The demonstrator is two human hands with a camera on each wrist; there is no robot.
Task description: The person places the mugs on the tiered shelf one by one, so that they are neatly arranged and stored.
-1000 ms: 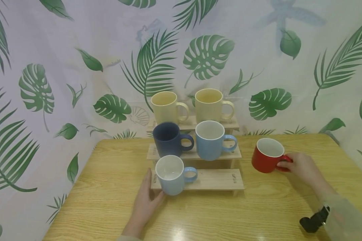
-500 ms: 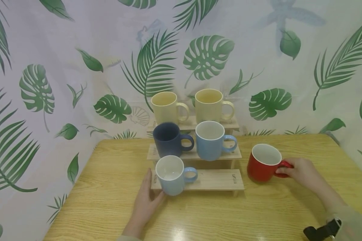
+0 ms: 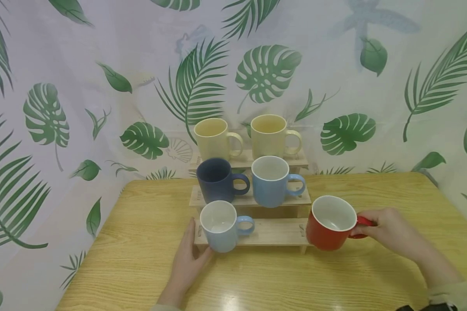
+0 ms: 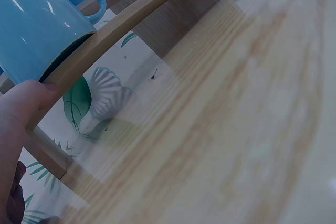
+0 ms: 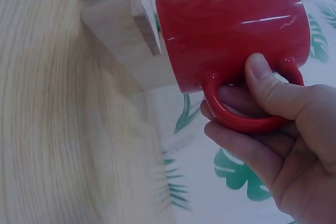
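My right hand [image 3: 389, 229] grips the handle of a red mug [image 5: 231, 30] with a white inside, thumb laid over the handle near the mug's wall. The mug is raised and slightly tilted at the right end of the lowest step of a wooden rack [image 3: 276, 231]. My left hand [image 3: 188, 259] holds the left end of that step, thumb [image 4: 34, 93] at the front edge beside the base of a light blue mug [image 3: 219, 231]. That mug stands on the step's left part, handle to the right. The far fingers are partly hidden by the rack.
On the middle step stand a dark blue mug [image 3: 215, 181] and another light blue mug [image 3: 271, 183]. Two cream mugs [image 3: 212, 140] occupy the top step. The rack rests on a wood-grain table [image 3: 140, 242] before a leaf-print cloth [image 3: 132, 52].
My right hand has brought the red mug left and nearer to me, from the table area beside the rack to the lowest step's right end. My left hand stays in place.
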